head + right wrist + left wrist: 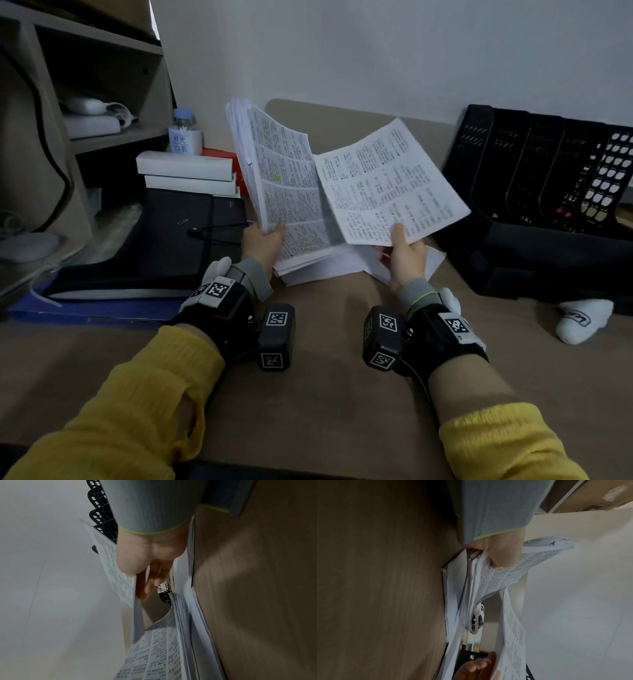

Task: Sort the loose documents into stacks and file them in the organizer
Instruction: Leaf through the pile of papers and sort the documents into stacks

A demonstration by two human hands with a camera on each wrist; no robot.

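A thick bundle of printed pages [281,171] with yellow highlights stands tilted up from the desk, and my left hand [265,240] grips its lower edge, thumb on the front page [503,557]. My right hand [404,248] pinches the lower edge of a single printed sheet [387,185], lifted to the right of the bundle; its thumb lies on top and its fingers [147,586] are underneath. More white papers [325,267] lie flat on the desk below both hands. The black mesh organizer [534,178] with upright slots stands at the right.
A black folder [164,240] with an elastic band lies at the left on a blue folder [102,310]. Behind it are white boxes [185,166] and a labelled bottle [185,135]. A wooden shelf unit [102,85] fills the far left. A white sock [582,318] lies by the organizer.
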